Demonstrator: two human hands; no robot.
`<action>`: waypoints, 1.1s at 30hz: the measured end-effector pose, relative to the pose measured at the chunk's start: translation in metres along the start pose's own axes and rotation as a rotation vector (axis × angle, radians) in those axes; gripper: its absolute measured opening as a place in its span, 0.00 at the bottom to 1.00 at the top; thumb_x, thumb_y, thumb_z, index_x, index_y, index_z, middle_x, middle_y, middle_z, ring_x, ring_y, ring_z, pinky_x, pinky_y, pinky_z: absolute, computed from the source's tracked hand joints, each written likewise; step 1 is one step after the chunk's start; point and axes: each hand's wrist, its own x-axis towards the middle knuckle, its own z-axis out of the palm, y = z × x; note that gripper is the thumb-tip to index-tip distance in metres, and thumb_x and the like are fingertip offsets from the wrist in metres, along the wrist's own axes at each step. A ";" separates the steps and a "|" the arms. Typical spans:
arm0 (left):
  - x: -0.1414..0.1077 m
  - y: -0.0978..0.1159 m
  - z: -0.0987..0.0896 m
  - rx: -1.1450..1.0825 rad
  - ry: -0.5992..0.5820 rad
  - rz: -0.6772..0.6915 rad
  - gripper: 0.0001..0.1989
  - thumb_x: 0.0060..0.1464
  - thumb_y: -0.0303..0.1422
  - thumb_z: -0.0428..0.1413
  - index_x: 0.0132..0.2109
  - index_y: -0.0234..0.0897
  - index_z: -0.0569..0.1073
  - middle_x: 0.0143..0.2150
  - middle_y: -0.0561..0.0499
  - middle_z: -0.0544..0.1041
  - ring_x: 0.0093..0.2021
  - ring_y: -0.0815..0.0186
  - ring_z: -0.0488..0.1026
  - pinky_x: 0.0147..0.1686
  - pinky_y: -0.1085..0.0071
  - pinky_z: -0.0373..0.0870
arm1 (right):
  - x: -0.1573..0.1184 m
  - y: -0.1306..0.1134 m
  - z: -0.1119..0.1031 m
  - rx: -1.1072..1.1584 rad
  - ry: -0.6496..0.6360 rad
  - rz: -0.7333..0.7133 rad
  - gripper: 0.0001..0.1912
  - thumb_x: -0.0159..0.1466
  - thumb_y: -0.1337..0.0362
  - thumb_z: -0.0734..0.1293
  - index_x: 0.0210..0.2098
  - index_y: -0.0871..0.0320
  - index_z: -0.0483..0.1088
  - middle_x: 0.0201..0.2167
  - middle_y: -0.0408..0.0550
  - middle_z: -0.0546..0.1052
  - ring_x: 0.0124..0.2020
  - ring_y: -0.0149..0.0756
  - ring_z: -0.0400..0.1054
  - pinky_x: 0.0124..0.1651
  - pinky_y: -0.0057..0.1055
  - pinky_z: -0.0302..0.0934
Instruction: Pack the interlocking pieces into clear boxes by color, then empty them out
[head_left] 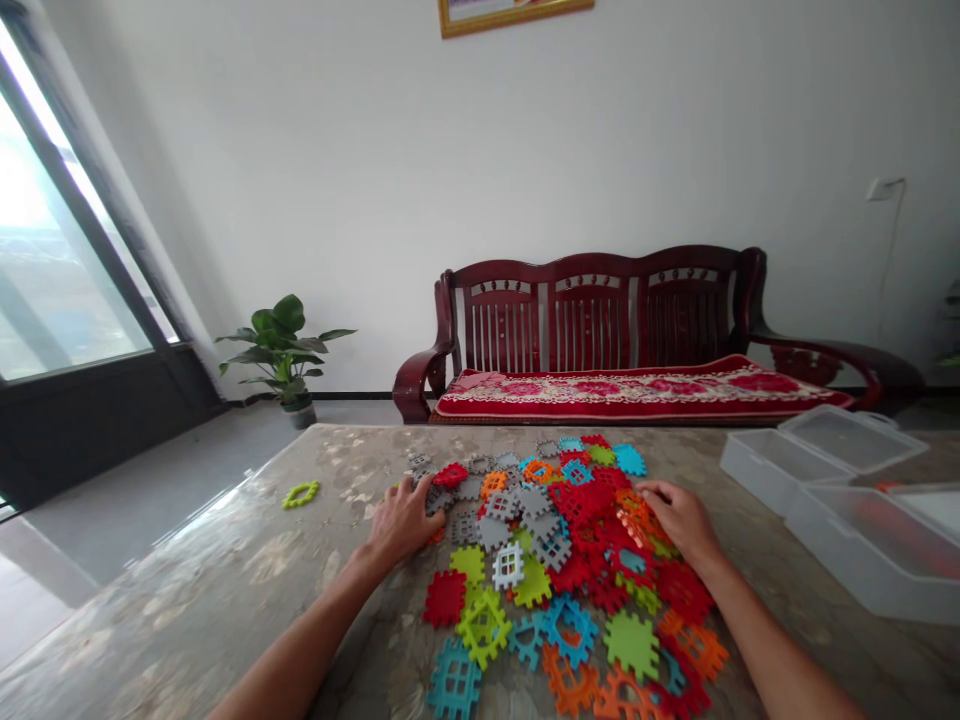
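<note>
A loose heap of interlocking plastic tiles [536, 505] in grey, red, orange, blue and green covers the middle of the table. At its left edge, my left hand [405, 520] lies over grey tiles [442, 498], thumb and fingers apart, next to a red tile [451, 475]. My right hand [679, 515] is on the right side of the heap, its fingers curled together against an orange tile [636, 520]. Their exact grip is partly hidden. Closer to me are a red square tile [445, 598], a green tile [631, 643] and a blue window tile [454, 680].
A single green ring-shaped tile [300, 495] lies apart at the left. Clear plastic boxes [862, 545] with raised lids stand on the right of the cloth-covered table [247, 570]. Behind are a wooden bench [589, 320] and a potted plant [281, 350].
</note>
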 end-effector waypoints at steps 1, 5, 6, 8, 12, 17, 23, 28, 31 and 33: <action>-0.001 0.000 0.000 -0.015 0.005 -0.001 0.30 0.50 0.43 0.53 0.62 0.46 0.65 0.58 0.41 0.69 0.52 0.47 0.70 0.45 0.57 0.70 | 0.000 0.000 0.000 -0.001 -0.001 0.002 0.16 0.53 0.53 0.62 0.31 0.53 0.77 0.35 0.49 0.82 0.41 0.46 0.75 0.47 0.37 0.65; 0.000 -0.001 0.001 -0.119 0.025 0.009 0.27 0.49 0.42 0.54 0.57 0.45 0.71 0.58 0.45 0.70 0.49 0.51 0.73 0.45 0.62 0.70 | 0.000 0.002 0.000 -0.005 -0.003 0.005 0.16 0.54 0.53 0.62 0.32 0.53 0.77 0.36 0.49 0.82 0.41 0.46 0.75 0.47 0.38 0.65; 0.000 -0.001 0.001 -0.160 0.028 0.003 0.25 0.50 0.41 0.54 0.56 0.44 0.72 0.57 0.46 0.72 0.48 0.52 0.74 0.45 0.64 0.70 | 0.000 0.002 0.001 -0.004 -0.002 0.000 0.16 0.54 0.53 0.62 0.33 0.54 0.77 0.36 0.49 0.82 0.41 0.46 0.75 0.48 0.38 0.65; 0.001 -0.001 0.002 -0.252 0.036 -0.041 0.22 0.51 0.39 0.53 0.54 0.43 0.74 0.53 0.47 0.76 0.47 0.54 0.75 0.43 0.66 0.70 | 0.000 0.004 0.001 -0.001 -0.002 -0.013 0.16 0.55 0.53 0.62 0.33 0.54 0.77 0.36 0.49 0.82 0.41 0.45 0.75 0.48 0.38 0.65; 0.001 0.008 0.005 -0.406 0.067 -0.068 0.18 0.51 0.36 0.54 0.49 0.44 0.76 0.47 0.51 0.80 0.46 0.57 0.76 0.43 0.70 0.69 | 0.000 0.007 0.002 -0.008 0.000 -0.022 0.16 0.55 0.54 0.62 0.33 0.54 0.77 0.36 0.49 0.82 0.41 0.45 0.75 0.48 0.38 0.65; -0.003 0.037 -0.002 -0.551 0.081 0.040 0.15 0.50 0.31 0.56 0.46 0.44 0.78 0.44 0.53 0.81 0.45 0.61 0.76 0.45 0.71 0.69 | -0.001 0.005 0.002 -0.020 -0.012 -0.016 0.17 0.56 0.54 0.61 0.34 0.54 0.77 0.37 0.50 0.81 0.42 0.45 0.75 0.48 0.38 0.64; -0.007 0.098 -0.026 -0.675 0.073 0.202 0.15 0.49 0.29 0.56 0.45 0.43 0.78 0.42 0.53 0.79 0.43 0.62 0.75 0.45 0.70 0.69 | -0.001 0.002 0.002 -0.026 0.000 -0.011 0.17 0.55 0.54 0.60 0.33 0.54 0.77 0.37 0.50 0.81 0.42 0.45 0.75 0.48 0.38 0.65; -0.011 0.153 -0.037 -0.810 0.005 0.365 0.30 0.44 0.28 0.59 0.57 0.41 0.70 0.53 0.46 0.72 0.49 0.61 0.73 0.51 0.68 0.69 | -0.002 -0.001 0.001 -0.028 -0.002 0.002 0.17 0.55 0.54 0.61 0.33 0.54 0.77 0.36 0.49 0.82 0.41 0.45 0.75 0.47 0.37 0.65; -0.011 0.167 -0.034 -0.814 -0.069 0.493 0.41 0.40 0.28 0.62 0.64 0.42 0.63 0.62 0.43 0.64 0.59 0.57 0.66 0.58 0.64 0.65 | -0.003 -0.004 0.000 -0.020 -0.010 0.000 0.16 0.55 0.55 0.60 0.33 0.54 0.77 0.36 0.49 0.82 0.41 0.45 0.75 0.47 0.38 0.65; -0.006 0.162 -0.029 -0.792 -0.088 0.464 0.39 0.43 0.30 0.62 0.64 0.42 0.63 0.62 0.43 0.64 0.60 0.56 0.65 0.59 0.62 0.64 | -0.003 -0.005 0.000 -0.018 -0.004 -0.004 0.16 0.55 0.55 0.61 0.33 0.54 0.77 0.36 0.48 0.82 0.42 0.45 0.75 0.47 0.38 0.65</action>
